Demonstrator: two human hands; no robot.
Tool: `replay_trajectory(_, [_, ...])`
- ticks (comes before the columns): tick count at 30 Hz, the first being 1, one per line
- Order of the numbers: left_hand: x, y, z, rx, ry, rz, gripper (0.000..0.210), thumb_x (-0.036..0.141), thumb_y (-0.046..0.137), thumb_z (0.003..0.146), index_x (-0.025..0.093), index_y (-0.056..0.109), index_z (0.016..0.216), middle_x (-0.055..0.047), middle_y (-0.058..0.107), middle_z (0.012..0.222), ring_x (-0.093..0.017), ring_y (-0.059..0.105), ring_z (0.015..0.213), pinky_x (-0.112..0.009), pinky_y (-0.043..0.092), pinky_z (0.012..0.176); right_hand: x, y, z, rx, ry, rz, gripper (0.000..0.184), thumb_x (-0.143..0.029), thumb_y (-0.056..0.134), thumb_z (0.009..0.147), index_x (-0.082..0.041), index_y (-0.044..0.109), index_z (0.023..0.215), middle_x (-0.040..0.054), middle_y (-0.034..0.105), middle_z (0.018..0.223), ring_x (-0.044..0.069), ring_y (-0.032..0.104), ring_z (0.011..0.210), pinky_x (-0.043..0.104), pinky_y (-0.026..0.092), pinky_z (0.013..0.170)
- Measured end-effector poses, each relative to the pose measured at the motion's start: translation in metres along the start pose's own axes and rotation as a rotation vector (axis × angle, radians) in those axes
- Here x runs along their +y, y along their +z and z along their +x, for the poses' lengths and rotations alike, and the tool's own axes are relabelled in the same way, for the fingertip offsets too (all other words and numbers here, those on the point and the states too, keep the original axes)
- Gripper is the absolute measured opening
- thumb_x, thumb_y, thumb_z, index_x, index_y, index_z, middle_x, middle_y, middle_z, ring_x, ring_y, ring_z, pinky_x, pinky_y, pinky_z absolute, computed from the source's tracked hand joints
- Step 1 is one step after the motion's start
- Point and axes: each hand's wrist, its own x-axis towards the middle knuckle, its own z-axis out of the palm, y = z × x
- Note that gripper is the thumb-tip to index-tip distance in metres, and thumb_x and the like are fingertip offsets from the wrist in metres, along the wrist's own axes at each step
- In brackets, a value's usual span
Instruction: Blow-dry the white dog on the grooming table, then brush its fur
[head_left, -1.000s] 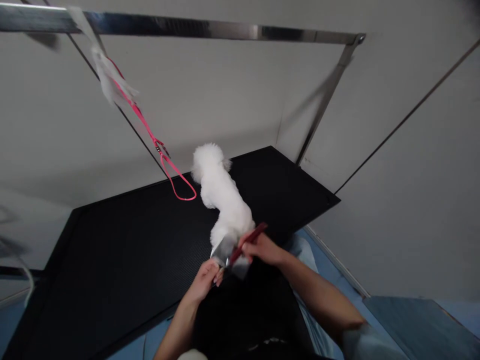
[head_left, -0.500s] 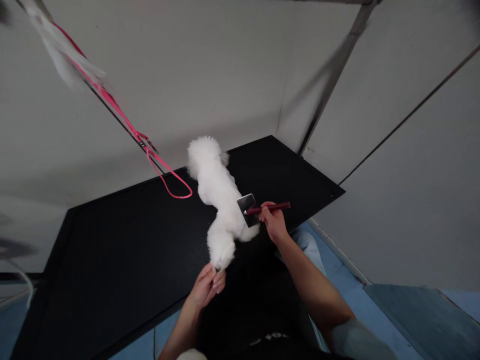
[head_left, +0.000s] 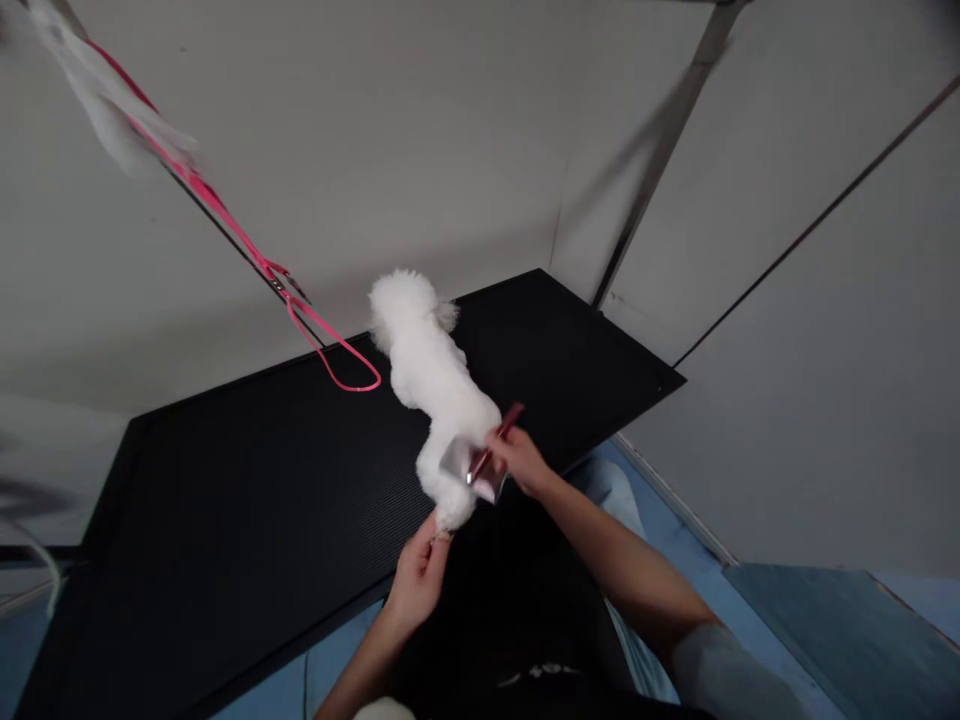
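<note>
A fluffy white dog [head_left: 435, 375] stands on the black table, its head toward the wall and its rear toward me. My left hand [head_left: 422, 570] is closed, thumb and fingers pinching the end of what looks like a hind leg [head_left: 454, 505] stretched back toward me. In my right hand [head_left: 517, 460] is the dark red handle of a slicker brush [head_left: 484, 468]. The brush's metal-backed head, blurred by motion, lies over the dog's hindquarters. Its pins face down and are hidden.
A ribbed black grooming table [head_left: 247, 480] stands against a grey wall [head_left: 360, 120]. From the upper left a pink loop leash [head_left: 330, 345] hangs over it, near the dog's left side. Blue floor [head_left: 667, 520] shows beyond the near edge.
My right hand has brought the brush left and toward me, from the dog's right flank onto its hindquarters, and turned it. The left hand has shifted its hold slightly on the hind leg.
</note>
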Motion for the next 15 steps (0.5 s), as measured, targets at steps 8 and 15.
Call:
replay_trajectory(8, [0.009, 0.018, -0.010, -0.151, 0.413, 0.496, 0.036, 0.020, 0.056, 0.087, 0.023, 0.073, 0.118, -0.005, 0.064, 0.066, -0.016, 0.057, 0.058, -0.023, 0.044, 0.058, -0.053, 0.005, 0.014, -0.102, -0.088, -0.508, 0.016, -0.028, 0.059, 0.079, -0.018, 0.055, 0.067, -0.0017, 0.056, 0.059, 0.013, 0.051, 0.056, 0.025, 0.036, 0.055])
replay_trajectory(15, [0.013, 0.020, -0.013, -0.144, 0.439, 0.548, 0.037, 0.016, 0.056, 0.085, 0.025, 0.075, 0.115, -0.006, 0.064, 0.067, -0.015, 0.057, 0.058, -0.022, 0.042, 0.057, -0.092, 0.035, 0.010, -0.327, -0.078, -1.007, 0.018, -0.031, 0.060, 0.083, -0.015, 0.063, 0.075, 0.0058, 0.068, 0.071, 0.018, 0.060, 0.066, 0.026, 0.039, 0.061])
